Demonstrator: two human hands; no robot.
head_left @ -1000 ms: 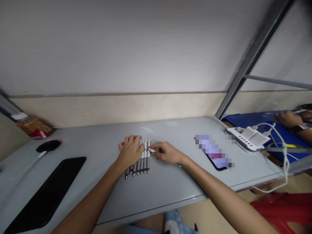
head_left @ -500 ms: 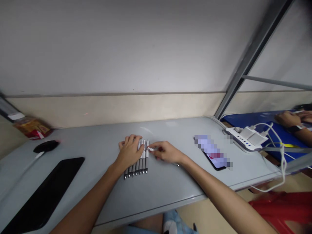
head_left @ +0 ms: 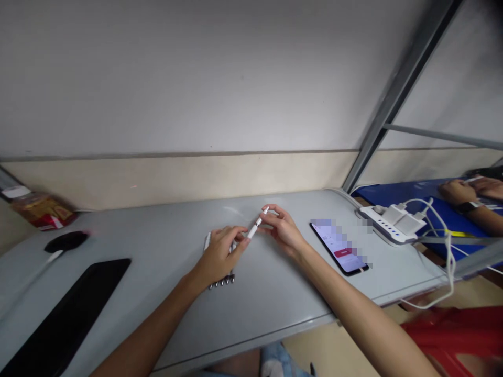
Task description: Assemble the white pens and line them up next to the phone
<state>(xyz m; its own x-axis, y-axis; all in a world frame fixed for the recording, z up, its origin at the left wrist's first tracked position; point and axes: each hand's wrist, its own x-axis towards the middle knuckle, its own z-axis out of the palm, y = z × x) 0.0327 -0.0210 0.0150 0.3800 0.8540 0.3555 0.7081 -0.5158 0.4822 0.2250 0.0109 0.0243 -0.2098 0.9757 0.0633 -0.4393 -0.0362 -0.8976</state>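
Observation:
Above the desk, a white pen is tilted with its clicker end up and to the right. My right hand pinches that upper end between thumb and fingers. At the pen's lower end, the thumb and fingertips of my left hand close on it. Beneath my left hand lies a row of several pens side by side on the desk; their silver tips show, while most of their barrels are hidden by the hand.
A lit phone lies right of my hands, with a white power strip and cables beyond it. To the left are a dark flat slab, a black oval object and a jar. Another person's hands rest at the far right.
My right hand has lifted the pen up and away from beside the row. My left hand has shifted right from holding the row and now grips the pen's lower end.

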